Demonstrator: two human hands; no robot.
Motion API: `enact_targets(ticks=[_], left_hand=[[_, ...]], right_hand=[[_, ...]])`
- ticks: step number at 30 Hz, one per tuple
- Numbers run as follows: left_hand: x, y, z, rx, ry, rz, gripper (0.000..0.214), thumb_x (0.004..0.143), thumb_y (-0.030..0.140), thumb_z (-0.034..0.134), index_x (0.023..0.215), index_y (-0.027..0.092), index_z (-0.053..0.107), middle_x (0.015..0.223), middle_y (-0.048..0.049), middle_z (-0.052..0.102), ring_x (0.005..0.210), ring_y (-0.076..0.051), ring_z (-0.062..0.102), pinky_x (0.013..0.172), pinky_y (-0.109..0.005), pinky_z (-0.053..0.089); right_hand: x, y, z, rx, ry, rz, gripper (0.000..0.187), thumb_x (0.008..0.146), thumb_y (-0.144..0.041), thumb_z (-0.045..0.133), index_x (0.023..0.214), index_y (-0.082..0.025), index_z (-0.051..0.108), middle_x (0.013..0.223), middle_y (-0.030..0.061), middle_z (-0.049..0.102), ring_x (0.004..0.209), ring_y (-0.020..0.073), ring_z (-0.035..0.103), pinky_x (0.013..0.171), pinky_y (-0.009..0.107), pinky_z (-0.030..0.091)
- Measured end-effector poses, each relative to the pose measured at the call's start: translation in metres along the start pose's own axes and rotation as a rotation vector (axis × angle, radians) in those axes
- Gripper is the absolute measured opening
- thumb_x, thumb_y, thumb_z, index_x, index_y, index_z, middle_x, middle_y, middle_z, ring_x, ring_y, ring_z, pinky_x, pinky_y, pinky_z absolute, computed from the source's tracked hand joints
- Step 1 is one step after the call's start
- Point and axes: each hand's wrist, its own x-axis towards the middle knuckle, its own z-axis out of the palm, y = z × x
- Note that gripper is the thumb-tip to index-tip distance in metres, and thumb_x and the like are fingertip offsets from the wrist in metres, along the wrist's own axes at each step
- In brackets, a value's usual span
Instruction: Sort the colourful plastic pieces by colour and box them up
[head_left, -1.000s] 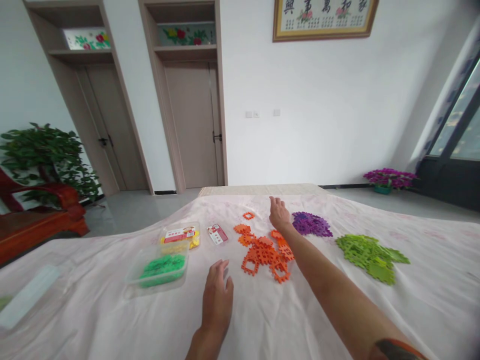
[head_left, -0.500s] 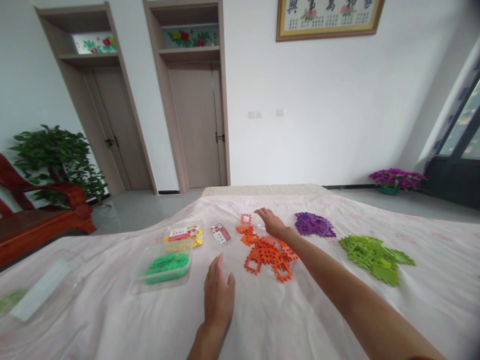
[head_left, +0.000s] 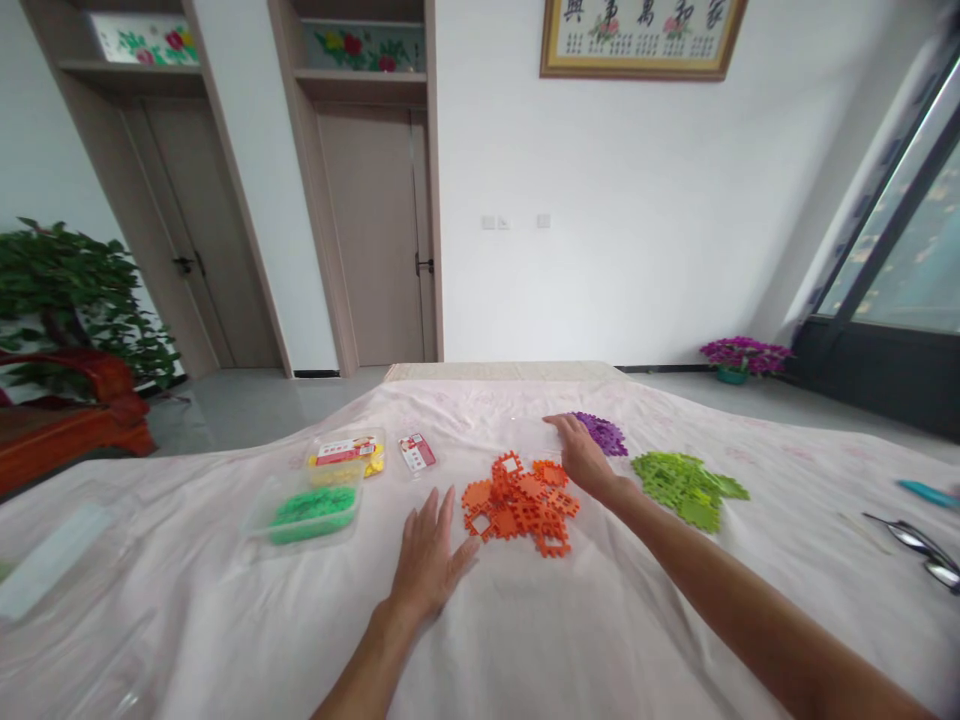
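Observation:
My right hand [head_left: 583,452] grips the right edge of a clear plastic box [head_left: 531,436], which is faint against the cloth and lies just behind the orange pile. Several flat orange interlocking pieces [head_left: 517,505] with toothed edges are heaped in front of it. To the left of that heap, my left hand [head_left: 431,555] hovers low over the cloth, fingers spread, holding nothing. Purple pieces [head_left: 602,433] are partly hidden behind my right hand. A pile of lime-green pieces [head_left: 684,487] lies to the right of my right wrist.
At left are a clear box of green pieces [head_left: 313,514], a box of yellow pieces [head_left: 346,455] with a labelled lid, and a labelled clear lid [head_left: 417,453]. More clear plastic [head_left: 56,560] lies far left. Glasses [head_left: 919,545] and a blue object [head_left: 927,492] are at right.
My right hand has drawn the clear box away from the orange pieces, which now sit in a tighter heap. My left hand has spread its fingers and come closer to them. The view has swung right.

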Motion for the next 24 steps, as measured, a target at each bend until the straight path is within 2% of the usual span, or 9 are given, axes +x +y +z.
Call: enact_targets(ticks=[4,8,12,14,16,18,20,22,24], left_hand=[[-0.001,0.007,-0.004,0.042,-0.128,0.04,0.094,0.083,0.065,0.055,0.158,0.02,0.023,0.163,-0.02,0.02,0.153,-0.031,0.014,0.121,-0.055,0.006],[0.004,0.01,-0.004,0.052,-0.145,0.023,0.095,0.079,0.061,0.061,0.157,0.019,0.026,0.162,-0.0201,0.023,0.152,-0.033,0.016,0.121,-0.054,0.005],[0.018,0.014,0.003,0.043,-0.156,0.002,0.098,0.077,0.066,0.06,0.156,0.016,0.03,0.161,-0.0217,0.026,0.151,-0.034,0.018,0.121,-0.055,0.004],[0.026,0.02,0.009,0.032,-0.149,-0.016,0.097,0.078,0.067,0.058,0.155,0.015,0.031,0.161,-0.0216,0.025,0.151,-0.036,0.017,0.12,-0.057,0.003],[0.034,0.028,0.014,0.009,-0.163,-0.017,0.095,0.079,0.065,0.058,0.155,0.016,0.031,0.161,-0.0203,0.025,0.152,-0.037,0.015,0.12,-0.058,0.002],[0.041,0.034,0.017,-0.058,-0.2,0.031,0.096,0.075,0.06,0.064,0.155,0.017,0.032,0.162,-0.0185,0.026,0.152,-0.035,0.016,0.121,-0.057,0.002],[0.048,0.033,0.017,-0.201,-0.226,0.067,0.097,0.068,0.052,0.073,0.152,0.019,0.037,0.16,-0.0177,0.032,0.15,-0.035,0.022,0.121,-0.055,0.007],[0.056,0.024,0.014,-0.448,-0.179,0.035,0.092,0.066,0.044,0.077,0.148,0.02,0.042,0.155,-0.018,0.04,0.145,-0.034,0.035,0.12,-0.052,0.02],[0.062,0.008,0.008,-0.758,-0.012,-0.076,0.078,0.074,0.042,0.069,0.144,0.018,0.045,0.152,-0.0188,0.045,0.139,-0.029,0.045,0.113,-0.044,0.036]], right_hand=[[-0.003,0.009,0.005,-0.153,0.008,0.217,0.068,0.073,0.008,0.041,0.135,-0.02,0.048,0.131,0.0142,0.05,0.12,0.0271,0.047,0.098,0.036,0.046],[-0.028,-0.003,0.009,-0.166,-0.084,0.17,0.067,0.073,0.007,0.043,0.134,-0.021,0.048,0.125,0.0125,0.053,0.116,0.0262,0.047,0.093,0.033,0.047],[-0.047,-0.02,-0.003,-0.121,-0.12,0.128,0.069,0.073,0.006,0.043,0.135,-0.023,0.046,0.129,0.0113,0.053,0.117,0.0251,0.047,0.09,0.031,0.048],[-0.047,-0.023,-0.012,-0.093,-0.056,0.151,0.071,0.072,0.006,0.043,0.136,-0.024,0.046,0.132,0.0112,0.052,0.12,0.0259,0.046,0.094,0.034,0.048],[-0.041,-0.025,-0.021,-0.033,0.105,0.198,0.072,0.07,0.005,0.042,0.137,-0.022,0.046,0.134,0.0117,0.05,0.125,0.0268,0.044,0.101,0.038,0.045],[-0.035,-0.03,-0.025,0.101,0.288,0.273,0.072,0.069,0.002,0.041,0.137,-0.02,0.044,0.134,0.0131,0.05,0.127,0.0273,0.044,0.106,0.044,0.043],[-0.032,-0.042,-0.024,0.343,0.368,0.383,0.07,0.071,-0.005,0.043,0.14,-0.019,0.041,0.132,0.0146,0.051,0.122,0.0278,0.05,0.103,0.047,0.046],[-0.034,-0.063,-0.018,0.675,0.299,0.521,0.068,0.075,-0.014,0.047,0.142,-0.021,0.037,0.132,0.0151,0.052,0.115,0.0279,0.057,0.09,0.046,0.055],[-0.04,-0.089,-0.01,1.028,0.139,0.677,0.061,0.08,-0.027,0.054,0.139,-0.025,0.038,0.135,0.0139,0.051,0.111,0.0275,0.061,0.075,0.041,0.06]])
